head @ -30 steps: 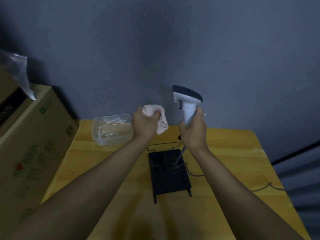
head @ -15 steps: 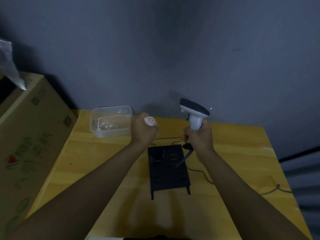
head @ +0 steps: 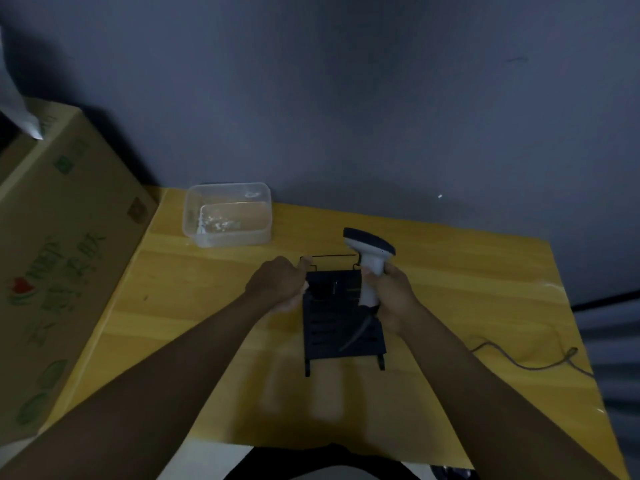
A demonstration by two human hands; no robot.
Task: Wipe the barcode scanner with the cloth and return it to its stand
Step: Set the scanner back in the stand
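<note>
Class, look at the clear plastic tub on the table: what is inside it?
Inside the tub some pale, whitish bits lie on the bottom near its left side. What they are is too blurred to tell. Nothing covers the tub.

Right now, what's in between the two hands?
In the head view, the top of the black stand lies between the left hand, closed on the cloth, and the right hand holding the scanner.

From my feed: 1 yellow wooden table (head: 450, 271) against 1 blue-grey wall (head: 346, 98), dim light. 1 printed cardboard box (head: 62, 254) at left, touching the table's edge.
</note>
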